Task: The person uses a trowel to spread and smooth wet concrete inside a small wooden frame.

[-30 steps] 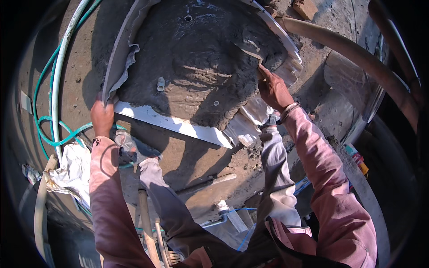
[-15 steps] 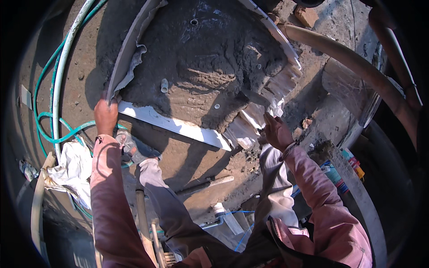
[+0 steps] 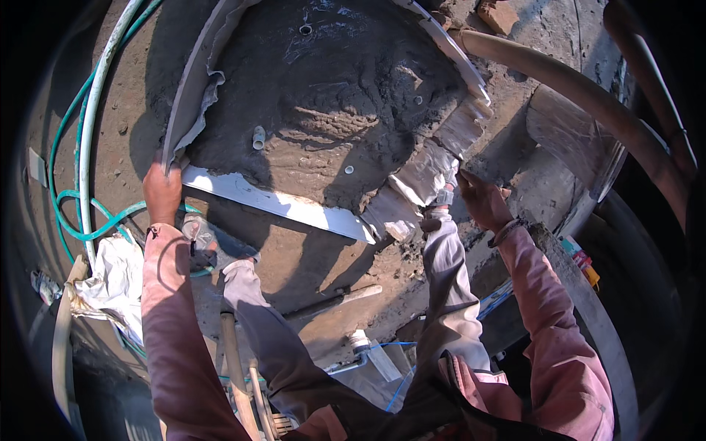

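Observation:
My left hand grips the left wall of a curved form lined with torn sheeting. The form holds wet grey mortar, rough in the middle, with a short white pipe stub standing in it. A white board edges the near side. My right hand is closed around the trowel's handle beside crumpled plastic sheet at the form's right edge; the blade is hard to make out.
Green hoses, a white pipe and a white sack lie left. Curved brown pipes and a brick are at right. Wooden handles lie below; my legs stand near the form.
My right hand has come out of the mortar, moving down and right past the form's edge, and the trowel's blade has left the mortar. My left hand stays on the wall.

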Motion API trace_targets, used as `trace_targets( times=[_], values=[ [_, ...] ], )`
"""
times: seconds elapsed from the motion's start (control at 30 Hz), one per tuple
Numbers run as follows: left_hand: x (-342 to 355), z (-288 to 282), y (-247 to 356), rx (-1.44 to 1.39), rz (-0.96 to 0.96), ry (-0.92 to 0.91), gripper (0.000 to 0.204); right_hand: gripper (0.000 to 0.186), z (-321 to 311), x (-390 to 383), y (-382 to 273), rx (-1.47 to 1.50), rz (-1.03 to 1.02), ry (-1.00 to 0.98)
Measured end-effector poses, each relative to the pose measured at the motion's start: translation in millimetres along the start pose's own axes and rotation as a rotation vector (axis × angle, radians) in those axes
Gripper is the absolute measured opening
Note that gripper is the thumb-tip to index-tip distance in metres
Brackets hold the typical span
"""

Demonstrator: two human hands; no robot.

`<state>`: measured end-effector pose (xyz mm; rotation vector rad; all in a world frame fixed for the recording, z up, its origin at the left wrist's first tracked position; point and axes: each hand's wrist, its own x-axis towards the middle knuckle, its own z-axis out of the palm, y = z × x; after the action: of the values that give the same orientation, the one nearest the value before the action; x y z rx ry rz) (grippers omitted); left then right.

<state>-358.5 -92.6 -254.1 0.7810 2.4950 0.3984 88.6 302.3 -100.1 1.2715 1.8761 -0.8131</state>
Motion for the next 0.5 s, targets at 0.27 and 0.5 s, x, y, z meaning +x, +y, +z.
trace_targets(
  times=[0.27,0.5],
  values=[
    [-1,6,-4,-0.040,0.031,0.027,0.030,0.042,-41,44,-13,0.119,0.288,0.000],
    [0,3,6,-0.026,0.032,0.018,0.028,0.045,-50,43,-3,0.188,0.261,0.214]
  ],
)
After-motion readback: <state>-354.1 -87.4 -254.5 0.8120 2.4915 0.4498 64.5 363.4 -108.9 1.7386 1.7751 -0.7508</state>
